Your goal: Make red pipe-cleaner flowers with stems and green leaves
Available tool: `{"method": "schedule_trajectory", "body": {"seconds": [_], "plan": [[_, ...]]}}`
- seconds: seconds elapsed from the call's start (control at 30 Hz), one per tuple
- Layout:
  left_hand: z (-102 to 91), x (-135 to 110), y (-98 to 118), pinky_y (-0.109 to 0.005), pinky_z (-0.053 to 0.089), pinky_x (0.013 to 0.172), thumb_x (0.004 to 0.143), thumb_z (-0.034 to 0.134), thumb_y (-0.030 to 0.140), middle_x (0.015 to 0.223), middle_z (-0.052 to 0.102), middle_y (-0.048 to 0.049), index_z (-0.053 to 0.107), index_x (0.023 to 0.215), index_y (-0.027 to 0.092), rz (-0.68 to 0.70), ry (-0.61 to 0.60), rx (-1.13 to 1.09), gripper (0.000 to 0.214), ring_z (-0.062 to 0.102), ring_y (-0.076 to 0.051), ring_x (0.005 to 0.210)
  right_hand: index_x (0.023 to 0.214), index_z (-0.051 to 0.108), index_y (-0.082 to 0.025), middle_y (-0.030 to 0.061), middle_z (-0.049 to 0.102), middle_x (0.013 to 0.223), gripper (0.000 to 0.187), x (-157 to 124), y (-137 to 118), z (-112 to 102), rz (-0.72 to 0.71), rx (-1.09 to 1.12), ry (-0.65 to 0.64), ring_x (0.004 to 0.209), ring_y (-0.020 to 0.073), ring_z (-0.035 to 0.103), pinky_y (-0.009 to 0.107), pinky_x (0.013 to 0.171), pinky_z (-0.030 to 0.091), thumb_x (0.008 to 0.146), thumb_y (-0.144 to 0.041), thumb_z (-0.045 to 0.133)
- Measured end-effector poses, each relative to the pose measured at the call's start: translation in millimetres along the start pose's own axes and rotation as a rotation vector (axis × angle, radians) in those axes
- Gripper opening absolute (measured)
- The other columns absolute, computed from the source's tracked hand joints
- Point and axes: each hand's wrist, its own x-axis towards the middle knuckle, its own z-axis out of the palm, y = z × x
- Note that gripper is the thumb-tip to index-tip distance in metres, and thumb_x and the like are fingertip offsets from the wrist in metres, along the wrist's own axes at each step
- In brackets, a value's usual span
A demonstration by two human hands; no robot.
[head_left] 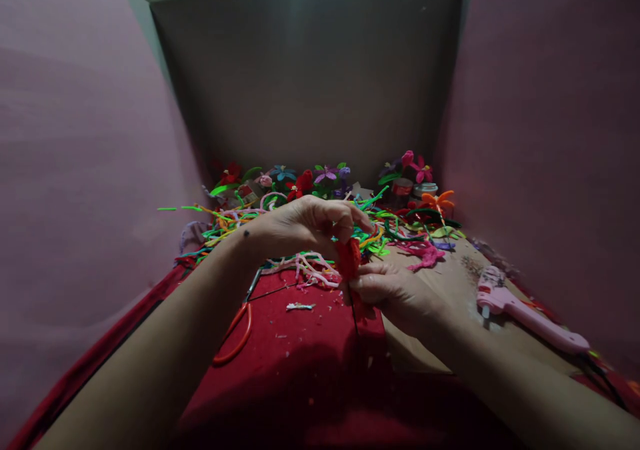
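Both hands meet in the middle of the head view around a red pipe-cleaner flower [349,258]. My right hand [383,285] pinches it at its lower end, where a thin dark stem hangs down. Curled over the top of it is my left hand [323,222], its bent fingers touching the red fuzzy part. How the left fingertips grip is partly hidden. Scissors with orange-red handles [234,335] lie on the red cloth [280,370], to the left of the hands.
A heap of coloured pipe cleaners [300,265] spreads behind the hands. Finished flowers [303,185] and a glass jar [425,189] stand at the back. On the right, a pink glue gun [530,317] rests on a brown board [415,350]. Pink walls rise at both sides.
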Motion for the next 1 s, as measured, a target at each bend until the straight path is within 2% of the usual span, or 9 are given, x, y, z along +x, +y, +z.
{"method": "schedule_trajectory", "body": {"seconds": [0.1,0.2,0.27,0.37,0.47,0.6,0.7,0.83,1.0], "plan": [[-2.9,1,1,-0.030,0.050,0.066,0.053,0.074,0.010,0.094,0.066,-0.0103,0.063,0.056,0.014,-0.098,-0.046,-0.142,0.011,0.062,-0.018,0.073,0.051,0.059,-0.016,-0.0042,0.044,0.046,0.009,0,-4,3,0.030,0.015,-0.008,0.042,0.0070,0.033,0.023,0.043,0.026,0.058,-0.022,0.060],[-5.3,1,5,-0.031,0.051,0.068,0.056,0.073,0.013,0.088,0.067,-0.0084,0.067,0.064,0.017,-0.119,-0.103,-0.084,0.011,0.061,-0.019,0.078,0.045,0.054,-0.017,-0.0057,0.039,0.042,0.016,-1,-6,5,0.014,0.005,0.000,0.040,0.0061,0.029,0.023,0.042,0.025,0.059,-0.022,0.060],[-5.4,0,8,-0.029,0.051,0.066,0.054,0.074,0.014,0.080,0.067,-0.0067,0.069,0.068,0.019,-0.092,-0.125,0.029,0.015,0.061,-0.019,0.076,0.043,0.052,-0.017,-0.0066,0.035,0.041,0.020,-1,-6,5,-0.003,-0.006,0.001,0.040,0.0060,0.027,0.023,0.042,0.024,0.060,-0.023,0.060],[-2.1,-3,11,-0.027,0.050,0.065,0.052,0.075,0.014,0.075,0.065,-0.0047,0.070,0.067,0.020,0.013,-0.084,0.184,0.017,0.060,-0.016,0.070,0.047,0.054,-0.017,-0.0063,0.036,0.043,0.018,0,-3,4,0.000,0.006,0.004,0.041,0.0064,0.028,0.023,0.043,0.024,0.063,-0.023,0.060],[3.3,-5,7,-0.025,0.047,0.069,0.058,0.072,0.011,0.083,0.064,-0.0042,0.069,0.062,0.019,0.119,-0.029,0.318,0.010,0.058,-0.014,0.073,0.049,0.054,-0.016,-0.0054,0.039,0.044,0.016,1,-1,4,0.005,0.027,-0.006,0.041,0.0066,0.030,0.023,0.043,0.024,0.062,-0.023,0.060],[6.3,-7,4,-0.028,0.043,0.081,0.059,0.073,0.011,0.095,0.065,-0.0034,0.068,0.060,0.021,0.194,-0.024,0.424,0.011,0.055,-0.016,0.089,0.050,0.056,-0.016,-0.0058,0.040,0.045,0.011,-1,-3,6,0.040,0.039,-0.019,0.040,0.0060,0.030,0.023,0.042,0.024,0.059,-0.021,0.060],[4.7,-8,6,-0.030,0.040,0.085,0.063,0.071,0.014,0.093,0.067,-0.0022,0.067,0.059,0.023,0.204,-0.069,0.458,0.010,0.053,-0.018,0.093,0.049,0.056,-0.016,-0.0050,0.042,0.046,0.012,-3,-5,7,0.062,0.014,-0.026,0.041,0.0060,0.032,0.023,0.042,0.023,0.058,-0.021,0.061],[2.6,-10,7,-0.030,0.042,0.081,0.068,0.067,0.017,0.074,0.067,-0.0016,0.067,0.063,0.024,0.167,-0.164,0.457,0.009,0.054,-0.018,0.087,0.048,0.052,-0.016,-0.0055,0.039,0.046,0.017,-5,-5,7,0.071,0.020,-0.065,0.042,0.0056,0.029,0.024,0.043,0.021,0.061,-0.022,0.061],[2.8,-10,6,-0.029,0.045,0.076,0.069,0.066,0.020,0.070,0.064,-0.0013,0.067,0.064,0.023,0.127,-0.148,0.438,0.007,0.054,-0.017,0.083,0.047,0.048,-0.017,-0.0074,0.033,0.044,0.017,-7,-6,8,0.089,0.041,-0.062,0.042,0.0051,0.022,0.023,0.042,0.017,0.059,-0.021,0.060]]}}
